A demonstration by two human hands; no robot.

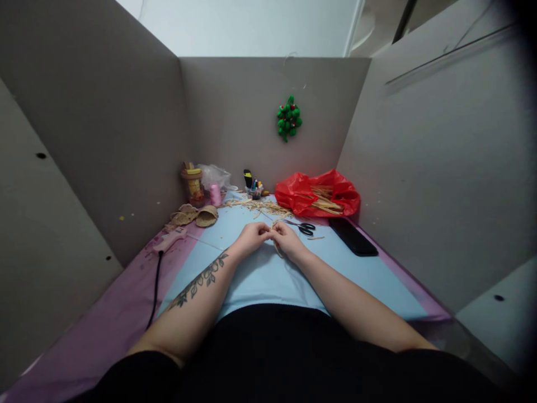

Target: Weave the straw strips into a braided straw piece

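The left hand (253, 238) and the right hand (287, 239) met at their fingertips above the surface (268, 285), which was covered with a smooth light-blue sheet. The grip of both hands was narrow, pinched on a thin straw strand (277, 248). This strand was pale, dry and fibrous; a curved part of it came out below the right hand, while the part between the fingertips was mostly hidden.

Just beyond the right hand lay scissors (307, 228) with black handles, and to the right of them a flat black case (353, 237) with rounded corners. Farther back, a shiny, crumpled red plastic bag (293, 193) stood open, with a bundle of straw (327, 202) inside. Loose straw scraps (268, 209) were scattered near a holder of pens (254, 193).

On the left side there were two rough brown cup-shaped pieces (207, 216), a pink spool (215, 195), a cup with brown lid (195, 189) and a clear plastic bag (216, 176). A pink glue gun (170, 240) with a black cord (156, 282) lay nearer. On the grey panel (235, 112) hung a knobbly green ornament (289, 118).
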